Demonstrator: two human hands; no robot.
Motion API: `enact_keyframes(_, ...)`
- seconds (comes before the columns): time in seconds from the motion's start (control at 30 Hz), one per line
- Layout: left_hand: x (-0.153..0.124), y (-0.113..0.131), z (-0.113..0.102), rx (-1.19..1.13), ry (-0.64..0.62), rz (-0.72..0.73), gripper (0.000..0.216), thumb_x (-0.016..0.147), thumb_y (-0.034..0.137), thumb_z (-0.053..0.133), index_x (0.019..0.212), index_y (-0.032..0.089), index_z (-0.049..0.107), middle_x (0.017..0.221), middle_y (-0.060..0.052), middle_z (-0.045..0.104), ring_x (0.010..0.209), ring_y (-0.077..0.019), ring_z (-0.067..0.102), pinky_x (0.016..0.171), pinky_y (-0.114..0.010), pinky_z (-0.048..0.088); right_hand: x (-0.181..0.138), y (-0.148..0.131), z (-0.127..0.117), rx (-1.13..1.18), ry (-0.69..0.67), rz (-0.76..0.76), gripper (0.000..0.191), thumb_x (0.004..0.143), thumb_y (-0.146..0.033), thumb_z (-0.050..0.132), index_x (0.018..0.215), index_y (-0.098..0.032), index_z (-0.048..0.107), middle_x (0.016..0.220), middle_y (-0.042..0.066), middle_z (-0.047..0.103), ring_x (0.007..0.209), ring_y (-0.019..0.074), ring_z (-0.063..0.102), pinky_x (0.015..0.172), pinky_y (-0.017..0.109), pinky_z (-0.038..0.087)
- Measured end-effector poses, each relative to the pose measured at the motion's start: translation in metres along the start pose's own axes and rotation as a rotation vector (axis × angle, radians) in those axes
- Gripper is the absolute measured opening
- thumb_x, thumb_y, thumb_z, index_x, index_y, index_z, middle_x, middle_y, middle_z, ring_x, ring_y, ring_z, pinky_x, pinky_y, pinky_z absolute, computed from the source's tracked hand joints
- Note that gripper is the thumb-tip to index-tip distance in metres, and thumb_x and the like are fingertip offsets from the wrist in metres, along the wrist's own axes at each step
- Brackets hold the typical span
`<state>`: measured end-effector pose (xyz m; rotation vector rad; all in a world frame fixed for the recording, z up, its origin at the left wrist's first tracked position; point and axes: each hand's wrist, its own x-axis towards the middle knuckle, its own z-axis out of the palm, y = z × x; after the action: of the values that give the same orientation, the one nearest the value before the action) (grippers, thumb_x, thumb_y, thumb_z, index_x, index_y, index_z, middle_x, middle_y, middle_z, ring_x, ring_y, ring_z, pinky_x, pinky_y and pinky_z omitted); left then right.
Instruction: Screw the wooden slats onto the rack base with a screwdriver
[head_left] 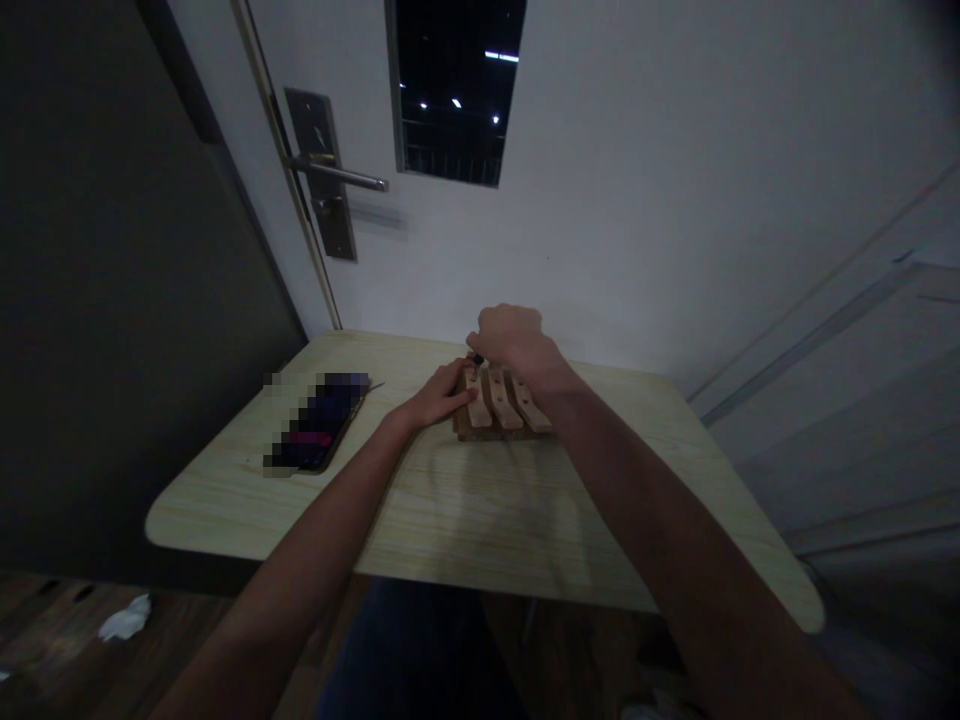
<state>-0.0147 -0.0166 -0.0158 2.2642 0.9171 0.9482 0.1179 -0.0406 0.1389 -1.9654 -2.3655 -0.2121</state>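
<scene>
A small wooden block (469, 434) with several curved wooden slats (504, 402) on top lies in the middle of the table. Dark holes or screw heads dot the slats. My left hand (437, 396) grips the block's left end, its thumb resting on the leftmost slat. Above the block's far edge, my right hand (510, 332) is closed in a fist around a screwdriver (477, 360). Only the tool's dark lower part and thin shaft show, pointing down at the leftmost slat. My right forearm covers the block's right end.
The pale wood-grain table (480, 530) stands against a white door with a metal handle (349, 177) and a dark window (457, 90). On the left of the table lies a phone (322, 420), partly pixelated. A crumpled white scrap (126, 619) is on the floor.
</scene>
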Motion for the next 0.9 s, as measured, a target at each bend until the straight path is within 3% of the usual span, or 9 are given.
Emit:
enact_keyframes(0.2,0.001,-0.001,0.001,-0.033,-0.002,0.005,0.058,0.084,0.055,0.049,0.127,0.016,0.042,0.121,-0.014,0.053,0.109,-0.0290,0.049,0.095,-0.047,0.039,0.004,-0.005,0.002,0.056,0.012,-0.120,0.032,0.086,-0.018,0.047,0.112,-0.018,0.065,0.106,0.016,0.070,0.097,0.0258,0.067,0.074,0.034,0.052)
enact_keyframes(0.37,0.002,-0.003,0.002,-0.020,0.014,0.010,0.062,0.082,0.059,0.049,0.127,0.015,0.043,0.119,-0.015,0.055,0.108,-0.0295,0.050,0.095,-0.046,0.039,0.003,-0.005,-0.002,-0.046,-0.017,-0.115,0.029,0.081,-0.025,0.062,0.106,-0.012,0.069,0.102,0.020,0.070,0.096,0.0285,0.067,0.076,0.036,0.052)
enact_keyframes(0.53,0.001,0.000,0.001,-0.047,0.018,0.038,0.059,0.083,0.058,0.049,0.125,0.017,0.044,0.123,-0.015,0.054,0.111,-0.0297,0.050,0.097,-0.046,0.037,0.003,-0.001,-0.008,-0.105,-0.141,-0.130,0.034,0.069,-0.028,0.075,0.102,-0.019,0.072,0.100,0.015,0.071,0.093,0.0265,0.067,0.075,0.034,0.052)
enact_keyframes(0.73,0.000,-0.002,0.001,-0.010,0.014,0.017,0.055,0.083,0.055,0.049,0.124,0.018,0.045,0.124,-0.014,0.053,0.111,-0.0294,0.049,0.098,-0.048,0.037,0.009,0.004,-0.005,-0.091,-0.115,-0.131,0.031,0.073,-0.036,0.072,0.098,-0.017,0.073,0.092,0.014,0.073,0.088,0.0250,0.068,0.072,0.033,0.053)
enact_keyframes(0.9,0.001,-0.005,0.001,0.008,0.008,0.030,0.055,0.084,0.055,0.048,0.125,0.017,0.045,0.124,-0.014,0.053,0.111,-0.0298,0.049,0.097,-0.048,0.037,0.009,0.004,-0.002,-0.066,-0.075,-0.082,0.033,0.079,-0.039,0.065,0.101,-0.015,0.071,0.098,0.017,0.071,0.093,0.0257,0.067,0.074,0.033,0.053)
